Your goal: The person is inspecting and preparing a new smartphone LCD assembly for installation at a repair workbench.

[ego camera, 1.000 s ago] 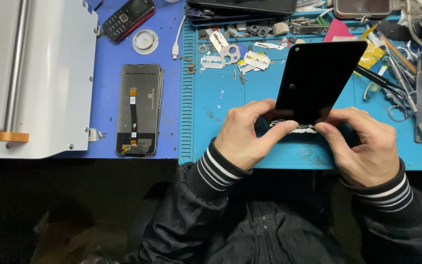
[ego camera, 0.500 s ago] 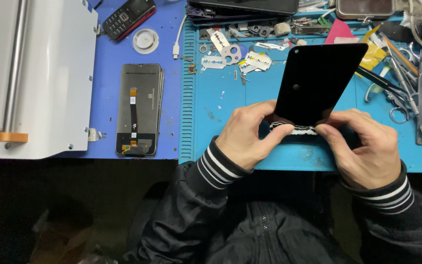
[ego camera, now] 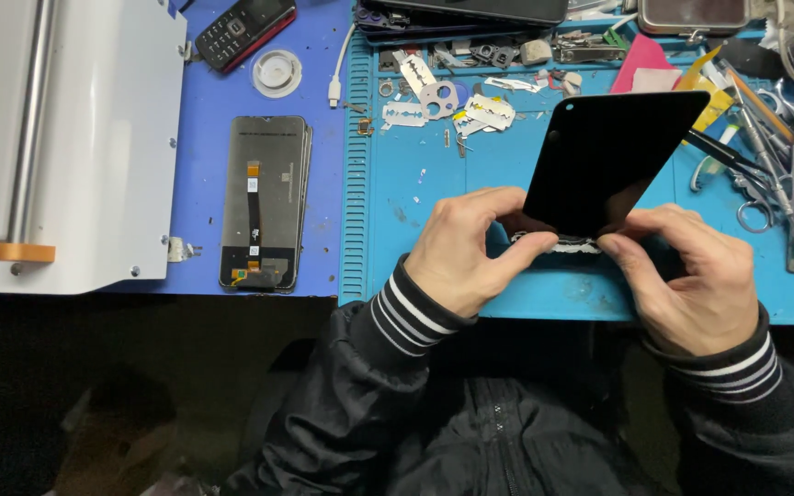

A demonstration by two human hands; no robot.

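A black phone screen panel [ego camera: 613, 158] is held tilted above the light blue work mat [ego camera: 434, 184], its lower edge pinched between both hands. My left hand [ego camera: 466, 248] grips that lower edge from the left, thumb pressed against it. My right hand [ego camera: 686, 276] grips the same edge from the right. A thin white strip [ego camera: 553, 243] shows along the panel's bottom between my fingers.
A second screen assembly [ego camera: 264, 202] lies face down on the dark blue mat, left of my hands. A white machine [ego camera: 66, 138] fills the far left. Razor blades, small parts, tweezers and scissors [ego camera: 765, 174] crowd the mat's back and right. A black keypad phone [ego camera: 245, 28] lies at the back.
The panel and both hands have barely moved; my fingers shifted slightly along the panel's lower edge.
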